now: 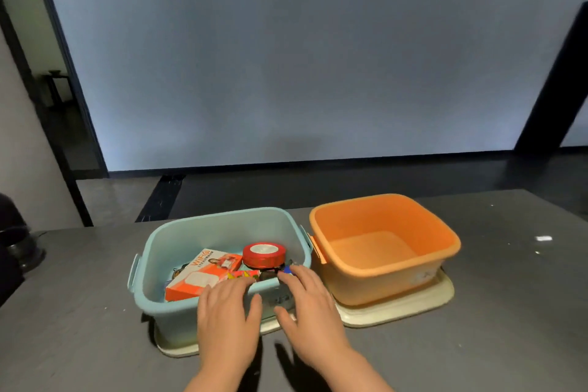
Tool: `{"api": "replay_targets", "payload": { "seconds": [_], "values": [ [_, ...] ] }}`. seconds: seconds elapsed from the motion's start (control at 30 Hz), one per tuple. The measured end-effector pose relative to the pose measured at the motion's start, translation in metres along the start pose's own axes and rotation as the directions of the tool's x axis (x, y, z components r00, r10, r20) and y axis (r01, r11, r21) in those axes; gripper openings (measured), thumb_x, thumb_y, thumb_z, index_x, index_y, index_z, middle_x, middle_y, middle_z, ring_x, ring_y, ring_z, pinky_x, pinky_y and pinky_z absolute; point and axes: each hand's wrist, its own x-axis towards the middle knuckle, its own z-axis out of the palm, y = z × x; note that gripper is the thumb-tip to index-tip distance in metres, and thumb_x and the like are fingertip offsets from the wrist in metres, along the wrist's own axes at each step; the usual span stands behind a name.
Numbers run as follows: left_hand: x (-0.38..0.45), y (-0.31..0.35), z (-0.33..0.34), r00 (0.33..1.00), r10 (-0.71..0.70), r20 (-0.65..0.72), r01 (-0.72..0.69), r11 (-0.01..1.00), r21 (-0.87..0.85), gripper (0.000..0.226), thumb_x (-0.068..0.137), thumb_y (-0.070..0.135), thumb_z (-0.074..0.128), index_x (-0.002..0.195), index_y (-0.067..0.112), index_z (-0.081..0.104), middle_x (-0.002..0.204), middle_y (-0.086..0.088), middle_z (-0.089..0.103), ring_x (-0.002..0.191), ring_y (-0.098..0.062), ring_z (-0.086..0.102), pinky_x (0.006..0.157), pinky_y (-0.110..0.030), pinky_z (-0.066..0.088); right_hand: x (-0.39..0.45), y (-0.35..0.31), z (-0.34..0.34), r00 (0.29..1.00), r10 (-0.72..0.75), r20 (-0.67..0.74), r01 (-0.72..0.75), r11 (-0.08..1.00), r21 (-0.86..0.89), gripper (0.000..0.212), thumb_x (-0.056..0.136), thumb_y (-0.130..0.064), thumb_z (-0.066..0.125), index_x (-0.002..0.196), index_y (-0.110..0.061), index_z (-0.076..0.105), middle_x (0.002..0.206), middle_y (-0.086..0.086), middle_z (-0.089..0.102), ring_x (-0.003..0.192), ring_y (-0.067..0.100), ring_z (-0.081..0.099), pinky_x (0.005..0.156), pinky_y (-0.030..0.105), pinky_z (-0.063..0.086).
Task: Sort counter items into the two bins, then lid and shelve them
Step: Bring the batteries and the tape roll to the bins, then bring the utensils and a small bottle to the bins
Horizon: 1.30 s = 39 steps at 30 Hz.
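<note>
A light blue bin (178,232) stands on the grey counter, resting on a cream lid (178,347). Inside it lie an orange WiFi box (203,274), a round red tin (263,255) and small colourful items. To its right an orange bin (381,277) with nothing visible inside sits on another cream lid (413,305). My left hand (227,312) and my right hand (307,299) both rest on the blue bin's near rim, fingers curled over the edge, thumbs on the outer wall.
The grey counter (79,312) runs wide to the left and right of the bins. A dark round object (16,242) stands at the far left edge. A small white scrap (543,238) lies at the right. Beyond the counter are a dark floor and a pale wall.
</note>
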Motion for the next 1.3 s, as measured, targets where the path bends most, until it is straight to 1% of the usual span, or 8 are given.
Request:
{"api": "replay_targets", "payload": {
  "seconds": [0.17, 0.33, 0.47, 0.67, 0.77, 0.87, 1.1, 1.3],
  "values": [
    [-0.03, 0.042, 0.005, 0.975, 0.196, 0.104, -0.171, 0.963, -0.209, 0.033, 0.088, 0.025, 0.061, 0.12, 0.029, 0.059, 0.13, 0.013, 0.054, 0.126, -0.01, 0.044, 0.108, -0.03, 0.03, -0.062, 0.012, -0.047, 0.953, 0.256, -0.16, -0.262, 0.965, -0.012, 0.056, 0.086, -0.04, 0.054, 0.139, -0.037, 0.036, 0.15, -0.014, 0.024, 0.14, 0.004, 0.013, 0.113, 0.025, 0.017],
    [-0.076, 0.095, 0.029, 0.843, 0.468, 0.266, -0.373, 0.864, -0.337, 0.025, 0.089, 0.028, 0.059, 0.113, 0.031, 0.062, 0.128, 0.011, 0.055, 0.125, -0.013, 0.043, 0.106, -0.031, 0.029, -0.169, 0.021, -0.092, 0.782, 0.509, -0.36, -0.563, 0.824, -0.057, 0.053, 0.088, -0.042, 0.05, 0.138, -0.039, 0.036, 0.152, -0.016, 0.018, 0.143, 0.004, 0.006, 0.115, 0.028, 0.016],
    [-0.165, 0.157, 0.051, 0.636, 0.659, 0.402, -0.48, 0.746, -0.462, 0.025, 0.09, 0.031, 0.057, 0.115, 0.035, 0.06, 0.137, 0.01, 0.048, 0.131, -0.013, 0.037, 0.108, -0.031, 0.028, -0.291, 0.018, -0.14, 0.556, 0.659, -0.506, -0.792, 0.606, -0.081, 0.048, 0.092, -0.039, 0.049, 0.138, -0.038, 0.037, 0.152, -0.015, 0.02, 0.142, 0.005, 0.011, 0.114, 0.026, 0.017],
    [-0.356, 0.269, 0.029, 0.141, 0.934, 0.33, -0.57, 0.348, -0.744, 0.029, 0.089, 0.035, 0.056, 0.119, 0.035, 0.059, 0.14, 0.012, 0.043, 0.133, -0.01, 0.034, 0.108, -0.027, 0.027, -0.499, -0.036, -0.21, 0.148, 0.671, -0.726, -0.976, 0.216, 0.0, 0.048, 0.093, -0.036, 0.049, 0.14, -0.035, 0.039, 0.15, -0.013, 0.025, 0.139, 0.005, 0.019, 0.112, 0.022, 0.022],
    [-0.458, 0.309, 0.003, -0.073, 0.968, 0.24, -0.554, 0.161, -0.817, 0.028, 0.09, 0.04, 0.053, 0.118, 0.039, 0.057, 0.139, 0.016, 0.041, 0.129, -0.009, 0.036, 0.105, -0.026, 0.031, -0.607, -0.082, -0.227, -0.075, 0.615, -0.785, -0.995, 0.007, 0.1, 0.048, 0.093, -0.038, 0.048, 0.14, -0.034, 0.039, 0.149, -0.015, 0.028, 0.139, 0.006, 0.021, 0.111, 0.024, 0.025],
    [-0.562, 0.335, -0.024, -0.225, 0.953, 0.203, -0.46, 0.08, -0.884, 0.026, 0.091, 0.039, 0.052, 0.116, 0.038, 0.058, 0.137, 0.015, 0.044, 0.128, -0.008, 0.037, 0.106, -0.025, 0.031, -0.709, -0.132, -0.237, -0.264, 0.529, -0.807, -0.964, -0.182, 0.195, 0.047, 0.092, -0.04, 0.049, 0.138, -0.034, 0.042, 0.143, -0.017, 0.036, 0.135, 0.005, 0.027, 0.109, 0.022, 0.029],
    [-0.787, 0.352, -0.107, -0.424, 0.905, 0.029, -0.218, -0.07, -0.973, 0.024, 0.09, 0.034, 0.056, 0.113, 0.035, 0.062, 0.13, 0.016, 0.049, 0.124, -0.006, 0.04, 0.105, -0.024, 0.032, -0.901, -0.246, -0.253, -0.55, 0.278, -0.788, -0.79, -0.479, 0.382, 0.047, 0.091, -0.04, 0.05, 0.137, -0.034, 0.044, 0.14, -0.019, 0.039, 0.131, 0.003, 0.031, 0.104, 0.019, 0.032],
    [-0.904, 0.363, -0.158, -0.514, 0.852, -0.103, -0.075, -0.164, -0.984, 0.024, 0.085, 0.031, 0.063, 0.108, 0.031, 0.067, 0.124, 0.015, 0.056, 0.118, -0.008, 0.047, 0.101, -0.023, 0.034, -0.99, -0.302, -0.254, -0.683, 0.185, -0.707, -0.664, -0.559, 0.496, 0.046, 0.089, -0.042, 0.051, 0.133, -0.039, 0.044, 0.135, -0.026, 0.039, 0.129, 0.001, 0.031, 0.102, 0.019, 0.034]
  ]
}}
